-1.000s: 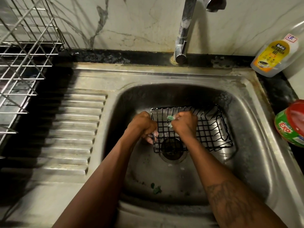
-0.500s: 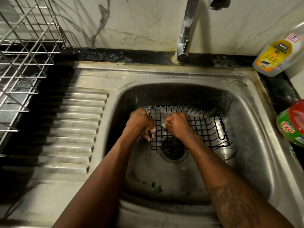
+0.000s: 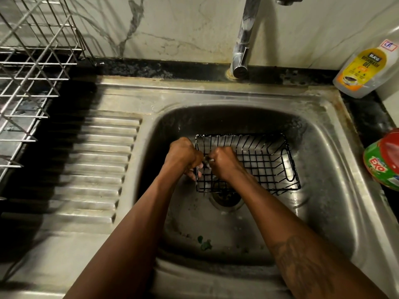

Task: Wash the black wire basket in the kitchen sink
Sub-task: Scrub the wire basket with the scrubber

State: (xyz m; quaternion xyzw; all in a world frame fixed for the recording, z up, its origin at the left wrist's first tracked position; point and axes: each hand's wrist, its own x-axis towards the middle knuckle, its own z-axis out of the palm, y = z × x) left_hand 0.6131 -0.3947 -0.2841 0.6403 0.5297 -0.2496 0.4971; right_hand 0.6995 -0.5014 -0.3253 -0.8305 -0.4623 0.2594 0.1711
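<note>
The sink [image 3: 216, 93] holds the basket [image 3: 259, 160], which lies toward the back of the basin with its near edge over the drain [image 3: 226, 198]; whether it rests flat cannot be told. No water is seen at the tap [image 3: 244, 39]. The basket's left wall is gripped by the left hand [image 3: 183, 155], fingers curled round the wires, while the right hand [image 3: 224, 162] is closed into a fist just inside that wall. A small pale scrap [image 3: 211, 160] is pinched in that fist; it is too blurred to be named, though a scrubber is likely. Scrubbing of the left wall is judged to be the step. It is best done wire by wire in short strokes, with crossings worked from both sides and the basket braced so that it cannot skid.
</note>
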